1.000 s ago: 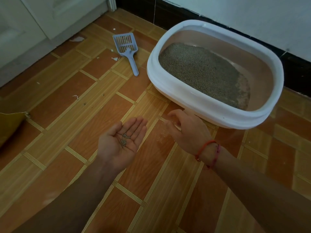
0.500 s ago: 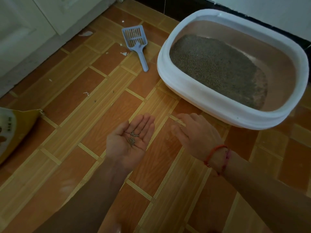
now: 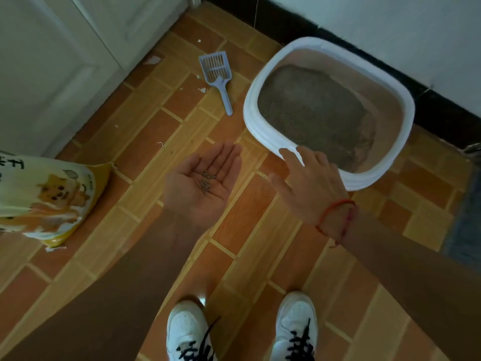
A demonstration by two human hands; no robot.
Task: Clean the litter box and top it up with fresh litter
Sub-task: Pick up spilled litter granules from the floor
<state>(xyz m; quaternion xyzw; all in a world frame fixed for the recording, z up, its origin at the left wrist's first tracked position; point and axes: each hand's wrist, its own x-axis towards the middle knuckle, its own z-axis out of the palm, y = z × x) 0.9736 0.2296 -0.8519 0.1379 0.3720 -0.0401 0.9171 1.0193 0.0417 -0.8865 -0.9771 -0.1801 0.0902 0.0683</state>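
White oval litter box on the floor at upper right, close to a white wall with a dark base. Inside, grey litter heaped toward the left end, with bare pinkish bottom at the right.

Over the near rim, right hand, palm down, fingers straight and spread, gripping nothing. Fingertips in front of the rim, contact impossible to judge. Red string bracelet round that wrist.

Just left of it, left hand, palm up, fingers straight and together, cradling a few grey pellets in the flat palm.

Left of the box, near it but apart, pale blue slotted scoop lying flat, handle toward the viewer.

Further left, at the frame edge, yellow-and-white bag lying on its side.

Orange-brown tiled floor with small white scraps near the scoop. White door at upper left. At the bottom, two white shoes with black laces.
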